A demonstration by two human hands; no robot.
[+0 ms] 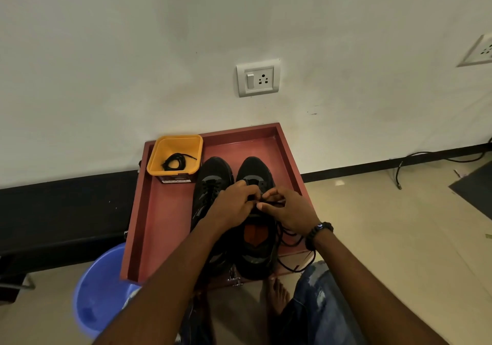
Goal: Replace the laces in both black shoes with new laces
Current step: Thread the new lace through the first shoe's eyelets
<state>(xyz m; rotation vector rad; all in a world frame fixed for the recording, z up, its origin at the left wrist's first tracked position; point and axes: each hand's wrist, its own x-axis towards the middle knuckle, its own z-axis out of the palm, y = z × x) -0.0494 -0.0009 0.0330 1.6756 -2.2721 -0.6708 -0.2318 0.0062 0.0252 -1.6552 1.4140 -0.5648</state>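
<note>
Two black shoes stand side by side, toes to the wall, in a reddish-brown tray (159, 211). The left shoe (213, 177) has a lace in its eyelets. Over the eyelets of the right shoe (254, 169), my left hand (234, 206) and my right hand (290, 211) pinch a black lace (290, 266). Its loose end trails off the shoe's right side over the tray's front edge. A yellow tub (174, 155) at the tray's back left holds a coiled black lace (174, 161).
A blue plastic basin (98, 288) sits on the floor left of the tray. My bare foot (278, 295) and jeans-clad knee are just in front of it. A wall with a socket (257, 77) rises behind. Cables (415, 159) lie on the floor at the right.
</note>
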